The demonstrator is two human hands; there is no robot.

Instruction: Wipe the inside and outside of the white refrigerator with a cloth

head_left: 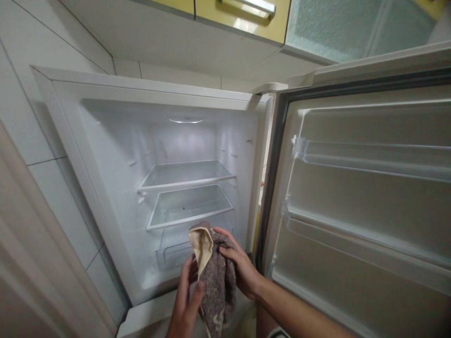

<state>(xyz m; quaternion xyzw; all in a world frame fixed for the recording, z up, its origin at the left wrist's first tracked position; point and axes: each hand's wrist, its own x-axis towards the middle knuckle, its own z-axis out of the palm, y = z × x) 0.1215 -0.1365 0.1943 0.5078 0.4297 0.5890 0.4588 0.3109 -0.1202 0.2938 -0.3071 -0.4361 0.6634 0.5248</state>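
A brown-grey cloth (218, 286) with a cream underside hangs bunched between my two hands, in front of the fridge opening. My right hand (241, 263) grips its upper right side, thumb in front and fingers behind. On the other side my left hand (188, 291) holds the cloth's left edge, with the thumb toward me and part of the fingers hidden behind it. Past the cloth stands the fridge (105, 188) with its inside lit. Two glass shelves, an upper one (186, 173) and a lower one (190, 204), sit above a clear drawer (176, 253).
The fridge door (352, 197) stands wide on the right, carrying clear door racks (369, 157). Yellow cabinets (243, 16) hang overhead beside a frosted glass panel (334, 28). A tiled wall (45, 122) runs close along the left.
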